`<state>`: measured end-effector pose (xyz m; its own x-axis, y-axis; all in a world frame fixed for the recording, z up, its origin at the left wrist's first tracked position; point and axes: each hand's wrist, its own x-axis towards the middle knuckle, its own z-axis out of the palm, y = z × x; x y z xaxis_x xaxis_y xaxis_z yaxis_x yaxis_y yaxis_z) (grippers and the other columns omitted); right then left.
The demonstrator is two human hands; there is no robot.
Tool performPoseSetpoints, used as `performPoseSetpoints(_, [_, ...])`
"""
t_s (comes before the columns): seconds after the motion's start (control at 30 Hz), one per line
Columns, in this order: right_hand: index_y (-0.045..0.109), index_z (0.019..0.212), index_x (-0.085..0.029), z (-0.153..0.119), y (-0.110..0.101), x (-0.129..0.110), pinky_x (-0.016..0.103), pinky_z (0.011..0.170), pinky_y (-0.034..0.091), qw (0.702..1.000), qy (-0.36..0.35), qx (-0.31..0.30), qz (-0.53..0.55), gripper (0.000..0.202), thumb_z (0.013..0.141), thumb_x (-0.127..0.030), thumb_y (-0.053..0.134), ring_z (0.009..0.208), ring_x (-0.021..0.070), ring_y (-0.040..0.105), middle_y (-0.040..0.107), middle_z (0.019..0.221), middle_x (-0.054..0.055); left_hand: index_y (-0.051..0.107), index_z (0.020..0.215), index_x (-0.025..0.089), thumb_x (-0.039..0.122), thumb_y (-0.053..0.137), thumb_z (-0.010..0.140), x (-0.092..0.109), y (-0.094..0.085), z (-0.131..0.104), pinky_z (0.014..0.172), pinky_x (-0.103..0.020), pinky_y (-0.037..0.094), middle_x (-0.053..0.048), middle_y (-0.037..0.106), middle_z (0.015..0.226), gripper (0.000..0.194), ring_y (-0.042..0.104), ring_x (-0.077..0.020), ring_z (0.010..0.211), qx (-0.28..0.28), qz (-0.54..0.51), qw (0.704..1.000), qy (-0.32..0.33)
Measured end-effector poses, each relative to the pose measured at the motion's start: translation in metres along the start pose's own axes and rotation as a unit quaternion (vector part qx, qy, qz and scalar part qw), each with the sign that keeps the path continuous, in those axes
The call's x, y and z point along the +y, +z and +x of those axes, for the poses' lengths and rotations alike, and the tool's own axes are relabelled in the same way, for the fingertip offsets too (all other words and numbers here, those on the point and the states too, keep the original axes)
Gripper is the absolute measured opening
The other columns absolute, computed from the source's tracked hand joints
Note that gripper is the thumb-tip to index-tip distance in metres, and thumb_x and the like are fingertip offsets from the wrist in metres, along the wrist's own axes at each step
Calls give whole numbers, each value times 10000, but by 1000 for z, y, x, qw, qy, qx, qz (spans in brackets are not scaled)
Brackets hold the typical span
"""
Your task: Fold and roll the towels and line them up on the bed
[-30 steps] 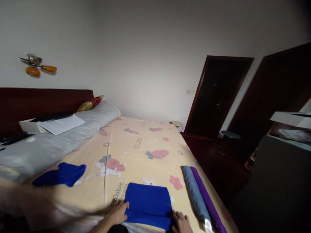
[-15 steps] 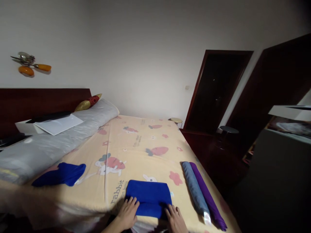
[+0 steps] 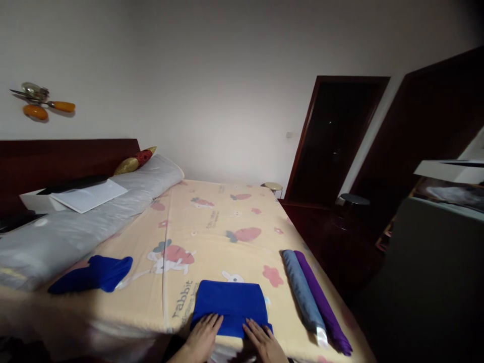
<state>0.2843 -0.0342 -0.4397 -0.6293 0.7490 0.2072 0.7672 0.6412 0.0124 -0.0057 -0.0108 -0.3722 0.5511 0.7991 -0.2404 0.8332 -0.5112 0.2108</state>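
A folded blue cloth (image 3: 231, 302) lies near the front edge of the bed, on a cream sheet (image 3: 212, 242) printed with rabbits and carrots. My left hand (image 3: 203, 337) rests flat on the cloth's lower left part, fingers extended. On its lower right part lies my right hand (image 3: 263, 340), fingers also stretched out. Another blue cloth (image 3: 94, 274), crumpled, is at the left of the bed. To the right, a grey-blue roll (image 3: 303, 292) with a white tag sits beside a purple roll (image 3: 323, 302).
A long grey bolster (image 3: 91, 222) runs along the headboard (image 3: 68, 156), with a white folder (image 3: 88, 195) on it. Past the bed's right side stand a round dark stool (image 3: 354, 199) and a dark grey cabinet (image 3: 438, 272). A cream-topped stool (image 3: 273, 186) is behind the bed.
Both hands have moved inward from the sides of the folded blue cloth and now lie farther over its lower part. The cloth's near edge looks changed in shape. The view has shifted slightly.
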Motion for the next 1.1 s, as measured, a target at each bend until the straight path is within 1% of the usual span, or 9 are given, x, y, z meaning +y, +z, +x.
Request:
performPoseSetpoints(0.1, [238,1487,-269,-7,-3,12,316,963,442,1000,31,-3,-1,812,730,-107,484,1250,209,529,462,1442,55,309,1470,224,28,380,745,-8,-4,-4,1157,-433,293,-88,415,1505,755,360,-249,1386,-1,21,1000,-23])
performPoseSetpoints(0.27, [409,1405,-278,-12,-13,23,333,912,443,998,55,5,22,636,784,-199,521,1148,229,602,597,1333,58,306,1468,299,-28,272,754,-19,-6,-3,1163,-445,273,-48,437,1495,786,365,-223,1384,-6,25,999,-21])
performPoseSetpoints(0.47, [597,1198,-296,2,-22,6,366,909,390,983,159,-36,80,497,724,-175,513,1022,245,628,709,1099,32,392,1432,175,103,366,789,-29,11,8,1188,-429,206,-105,427,1496,647,334,-246,1400,-1,-23,998,-50])
performPoseSetpoints(0.63, [591,1212,-298,7,-25,-2,432,966,367,973,197,-58,103,537,708,-156,473,1114,277,590,667,1197,52,388,1430,195,122,437,734,-28,9,5,1186,-427,195,-84,344,1547,701,271,-237,1429,-17,-32,998,-50])
performPoseSetpoints(0.73, [551,1263,-337,1,-22,5,444,963,379,976,184,-54,104,567,723,-182,482,1134,276,579,649,1247,34,377,1435,237,109,444,700,-27,-2,-1,1182,-451,198,-51,344,1550,749,274,-228,1428,-34,-32,998,-42])
performPoseSetpoints(0.83, [555,1267,-313,-8,-13,18,479,958,391,976,201,-43,68,538,736,-239,514,1147,305,567,638,1271,64,379,1435,248,131,446,702,-34,-9,-5,1174,-491,195,-42,358,1543,746,284,-246,1423,-21,-23,996,-78])
performPoseSetpoints(0.93, [626,1175,-267,-13,0,26,520,911,422,972,232,-10,16,442,740,-304,559,1098,349,587,663,1215,114,414,1416,161,186,477,703,-45,-9,-3,1173,-533,148,-118,367,1530,716,271,-307,1422,3,6,992,-129])
performPoseSetpoints(1.0, [641,1157,-257,-10,7,24,530,884,434,971,236,29,-23,451,709,-277,594,1072,367,598,672,1193,130,414,1408,98,191,483,701,-44,-8,0,1174,-542,116,-173,360,1522,717,250,-331,1426,14,20,990,-141])
performPoseSetpoints(1.1, [525,1316,-294,3,11,10,475,897,442,980,174,82,-53,582,741,-218,568,1087,322,604,647,1259,96,317,1461,131,124,462,673,-26,-12,5,1175,-513,152,-149,331,1542,801,257,-289,1429,1,0,996,-90])
